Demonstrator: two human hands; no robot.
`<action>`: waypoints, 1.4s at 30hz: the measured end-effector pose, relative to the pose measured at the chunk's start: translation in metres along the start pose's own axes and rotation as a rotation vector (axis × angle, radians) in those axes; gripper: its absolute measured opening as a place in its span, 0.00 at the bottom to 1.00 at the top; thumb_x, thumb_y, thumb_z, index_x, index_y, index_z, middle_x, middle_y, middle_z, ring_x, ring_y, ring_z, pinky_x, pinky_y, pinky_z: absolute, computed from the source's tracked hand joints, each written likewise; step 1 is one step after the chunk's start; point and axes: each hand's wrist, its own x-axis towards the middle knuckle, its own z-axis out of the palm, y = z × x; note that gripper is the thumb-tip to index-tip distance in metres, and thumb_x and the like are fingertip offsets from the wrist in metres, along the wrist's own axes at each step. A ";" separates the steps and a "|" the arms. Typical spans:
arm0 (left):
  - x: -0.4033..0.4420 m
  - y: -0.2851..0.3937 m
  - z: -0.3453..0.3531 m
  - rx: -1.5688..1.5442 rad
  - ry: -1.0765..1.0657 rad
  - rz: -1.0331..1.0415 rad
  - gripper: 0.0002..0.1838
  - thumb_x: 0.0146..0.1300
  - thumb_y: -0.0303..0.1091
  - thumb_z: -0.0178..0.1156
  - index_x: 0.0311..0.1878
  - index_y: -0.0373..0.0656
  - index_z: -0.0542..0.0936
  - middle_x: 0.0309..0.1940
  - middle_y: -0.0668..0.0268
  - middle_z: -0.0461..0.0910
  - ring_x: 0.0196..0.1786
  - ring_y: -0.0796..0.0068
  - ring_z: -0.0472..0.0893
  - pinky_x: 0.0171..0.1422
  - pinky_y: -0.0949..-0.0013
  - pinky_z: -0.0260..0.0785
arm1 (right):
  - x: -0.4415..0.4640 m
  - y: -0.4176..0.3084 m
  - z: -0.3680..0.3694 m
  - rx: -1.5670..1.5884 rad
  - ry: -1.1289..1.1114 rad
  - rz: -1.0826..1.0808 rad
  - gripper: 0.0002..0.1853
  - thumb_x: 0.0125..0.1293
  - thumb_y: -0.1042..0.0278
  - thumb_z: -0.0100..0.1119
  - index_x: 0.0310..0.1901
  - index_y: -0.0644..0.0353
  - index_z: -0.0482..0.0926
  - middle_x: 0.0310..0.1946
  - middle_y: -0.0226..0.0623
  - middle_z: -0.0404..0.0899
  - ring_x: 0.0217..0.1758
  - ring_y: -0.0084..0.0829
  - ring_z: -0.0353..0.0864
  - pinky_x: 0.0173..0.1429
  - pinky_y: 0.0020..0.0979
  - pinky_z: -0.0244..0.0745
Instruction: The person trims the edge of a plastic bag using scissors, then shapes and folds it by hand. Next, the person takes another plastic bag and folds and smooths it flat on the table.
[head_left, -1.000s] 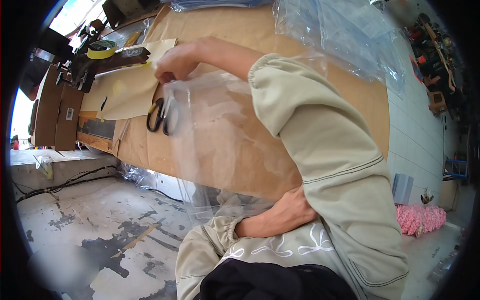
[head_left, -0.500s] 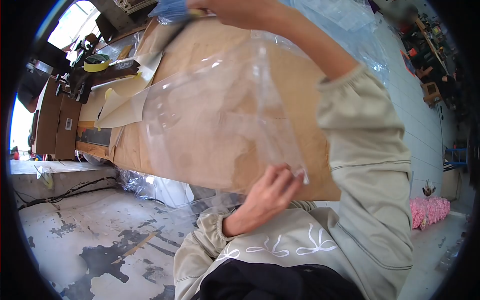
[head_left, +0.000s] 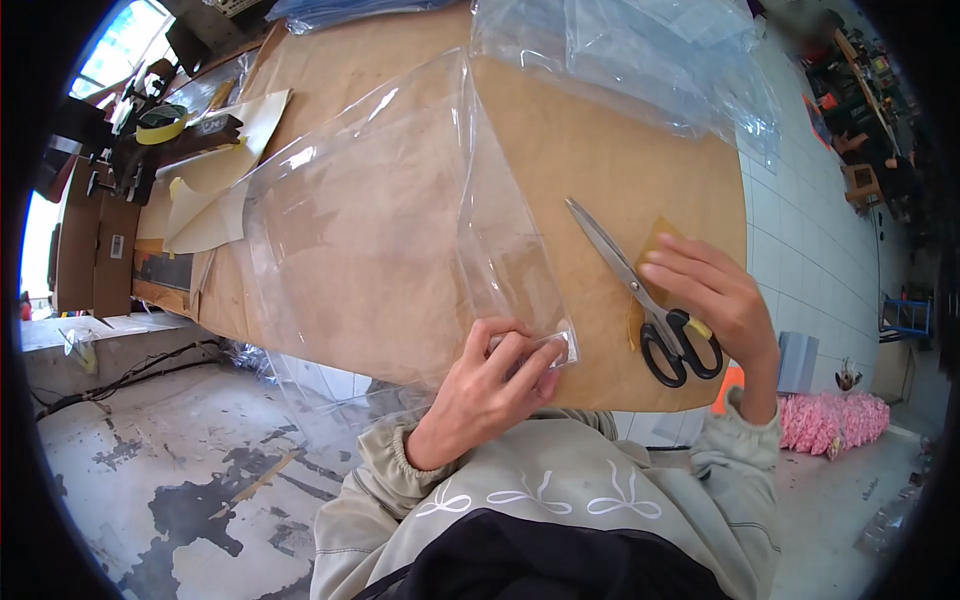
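Note:
A clear plastic sheet or bag (head_left: 360, 200) lies across the brown paper-covered table, its near left part hanging over the edge. My left hand (head_left: 495, 380) has its fingers curled on the near right corner of the plastic and grips it there. Scissors with black handles (head_left: 650, 310) lie to the right, blades slightly apart and pointing away to the left. Just right of them, my right hand (head_left: 710, 290) has its fingers stretched out over a small yellowish piece (head_left: 660, 240); its fingertips are near the blades and the hand is not on the handles.
More clear plastic (head_left: 630, 60) lies at the table's far side, with a bluish stack (head_left: 360, 12) at the far left. A tape roll (head_left: 162, 130) sits on a dark metal clamp. A cardboard box (head_left: 95, 240) stands left, a pink bundle (head_left: 835, 422) right.
My right hand has come from the far left to the near right. The scissors, earlier under the plastic on the left, now lie on the right. The plastic has been spread, its right corner under my left hand.

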 end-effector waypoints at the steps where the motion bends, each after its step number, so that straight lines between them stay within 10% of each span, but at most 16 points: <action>1: -0.001 0.000 0.000 0.001 -0.005 -0.003 0.23 0.40 0.22 0.68 0.45 0.46 0.82 0.31 0.71 0.74 0.42 0.66 0.75 0.45 0.68 0.71 | -0.014 -0.006 -0.002 0.122 0.049 0.104 0.18 0.51 0.80 0.59 0.47 0.60 0.81 0.46 0.39 0.78 0.47 0.37 0.79 0.45 0.32 0.76; 13: 0.001 0.000 0.004 -0.009 0.048 -0.010 0.24 0.33 0.23 0.68 0.41 0.48 0.85 0.27 0.73 0.74 0.38 0.68 0.73 0.41 0.69 0.69 | -0.058 -0.094 0.028 -0.057 -0.021 0.927 0.37 0.52 0.79 0.66 0.65 0.61 0.66 0.46 0.46 0.73 0.49 0.44 0.75 0.51 0.38 0.72; 16: 0.010 0.005 0.005 -0.011 0.129 -0.025 0.24 0.33 0.23 0.69 0.41 0.48 0.85 0.26 0.73 0.74 0.37 0.68 0.72 0.41 0.70 0.68 | -0.051 -0.093 0.003 0.619 -0.128 1.177 0.41 0.52 0.78 0.69 0.68 0.63 0.61 0.44 0.46 0.74 0.46 0.39 0.77 0.51 0.35 0.73; 19: 0.015 0.007 0.011 0.033 0.177 -0.013 0.25 0.32 0.24 0.70 0.42 0.49 0.86 0.26 0.74 0.73 0.37 0.69 0.71 0.42 0.71 0.67 | -0.083 -0.077 0.007 1.695 0.088 0.972 0.44 0.54 0.78 0.67 0.70 0.65 0.54 0.44 0.44 0.75 0.45 0.34 0.78 0.51 0.34 0.74; 23: 0.011 0.008 0.016 0.064 0.206 0.008 0.27 0.30 0.25 0.71 0.43 0.50 0.86 0.25 0.75 0.71 0.38 0.70 0.70 0.43 0.72 0.66 | -0.087 -0.105 0.031 1.953 0.055 0.867 0.34 0.55 0.68 0.68 0.60 0.63 0.60 0.39 0.36 0.71 0.41 0.26 0.74 0.56 0.33 0.71; 29: 0.010 0.006 0.017 0.085 0.201 0.063 0.28 0.30 0.25 0.71 0.43 0.53 0.87 0.24 0.76 0.67 0.37 0.72 0.69 0.43 0.73 0.65 | -0.067 -0.113 0.025 1.952 -0.055 1.231 0.28 0.56 0.59 0.69 0.49 0.58 0.62 0.33 0.33 0.69 0.39 0.23 0.71 0.51 0.28 0.69; 42: 0.007 0.003 0.016 0.151 0.110 0.150 0.28 0.36 0.26 0.65 0.49 0.49 0.85 0.27 0.75 0.71 0.43 0.73 0.71 0.42 0.77 0.67 | -0.054 -0.130 0.034 1.561 -0.083 1.096 0.27 0.60 0.55 0.68 0.49 0.62 0.65 0.30 0.29 0.70 0.32 0.17 0.70 0.37 0.19 0.65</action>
